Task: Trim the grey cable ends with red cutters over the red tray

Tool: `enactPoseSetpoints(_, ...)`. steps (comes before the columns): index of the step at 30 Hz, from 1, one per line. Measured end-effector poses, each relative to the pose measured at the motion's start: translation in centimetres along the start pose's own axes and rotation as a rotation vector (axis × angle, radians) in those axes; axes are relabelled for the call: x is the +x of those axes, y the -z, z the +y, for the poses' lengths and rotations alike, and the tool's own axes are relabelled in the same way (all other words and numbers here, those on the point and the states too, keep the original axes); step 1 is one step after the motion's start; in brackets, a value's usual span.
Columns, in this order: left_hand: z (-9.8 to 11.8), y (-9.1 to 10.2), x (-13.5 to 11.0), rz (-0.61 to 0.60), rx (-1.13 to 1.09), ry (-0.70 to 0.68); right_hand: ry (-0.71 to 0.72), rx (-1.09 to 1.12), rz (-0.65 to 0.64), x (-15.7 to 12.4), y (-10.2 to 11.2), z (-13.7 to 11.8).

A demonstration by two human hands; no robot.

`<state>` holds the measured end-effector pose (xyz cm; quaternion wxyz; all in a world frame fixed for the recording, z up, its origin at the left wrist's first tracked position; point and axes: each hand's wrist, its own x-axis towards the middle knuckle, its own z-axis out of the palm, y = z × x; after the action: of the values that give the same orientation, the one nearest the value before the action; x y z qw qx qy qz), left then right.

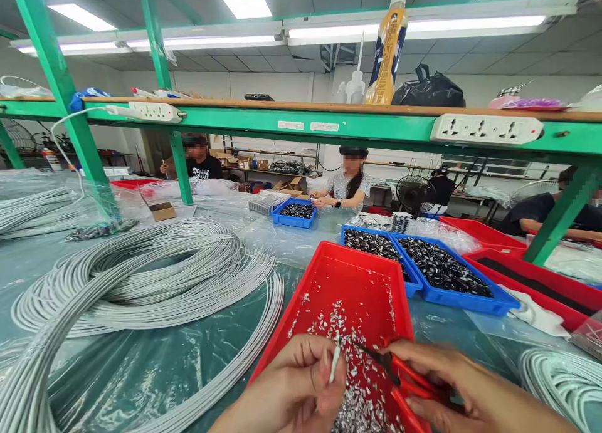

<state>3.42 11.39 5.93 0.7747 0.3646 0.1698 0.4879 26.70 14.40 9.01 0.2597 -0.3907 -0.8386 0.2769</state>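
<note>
Between the thumb and fingers of my left hand (301,380) is the end of a thin white cable (335,361), its tip pointing up. My right hand (446,383) grips red-handled cutters (409,376), whose dark blades point left toward the cable tip, a little apart from it. Both hands are over the near part of a red tray (324,282). Small silvery and white scraps (362,395) lie scattered across its bottom, thickest near me.
A large coil of white cable (141,276) covers the left of the table. Behind the red tray stand blue trays (470,304) of black-and-silver parts. Another cable coil (559,383) lies at right. A green shelf beam (367,127) crosses above; a co-worker (348,185) sits opposite.
</note>
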Motion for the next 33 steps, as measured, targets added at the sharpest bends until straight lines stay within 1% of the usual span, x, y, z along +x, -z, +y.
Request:
enactPoseSetpoints(2,-0.6,0.1,0.2,-0.005,0.005,0.008,-0.029,0.219,0.121,0.8,-0.6,-0.9)
enactPoseSetpoints(5,-1.3,0.0,0.5,-0.014,0.054,0.015,-0.064,0.512,0.161,2.1,-2.5,-2.8)
enactPoseSetpoints(7,-1.6,-0.3,0.4,-0.008,0.083,0.018,-0.063,0.636,0.192,2.6,-3.8,-3.9)
enactPoseSetpoints(10,-1.7,-0.8,0.0,0.073,0.094,-0.013,-0.079,0.756,0.241,2.7,-5.0,-4.8)
enactPoseSetpoints(13,-1.5,-1.2,-0.4,0.119,0.134,-0.043,-0.098,0.751,0.322,2.3,-5.4,-5.2)
enactPoseSetpoints(17,-0.9,-1.7,-0.7,0.169,0.288,-0.071,-0.079,0.633,0.438,1.8,-5.3,-5.9)
enactPoseSetpoints(22,-0.4,-2.0,-1.0,0.150,0.396,-0.055,-0.139,0.608,0.435,1.6,-5.3,-6.5)
enactPoseSetpoints(24,-0.4,-1.9,-1.1,0.150,0.420,-0.060,-0.129,0.593,0.432,1.6,-5.3,-6.5)
enactPoseSetpoints(27,-0.5,-1.9,-1.1,0.182,0.450,-0.062,-0.102,0.622,0.398,1.5,-5.3,-6.3)
enactPoseSetpoints(30,-0.6,-2.0,-1.1,0.212,0.444,-0.078,-0.081,0.614,0.408,1.6,-5.4,-6.2)
enactPoseSetpoints(33,-1.0,-2.4,-1.2,0.272,0.464,-0.154,-0.067,0.628,0.432,1.7,-5.6,-6.3)
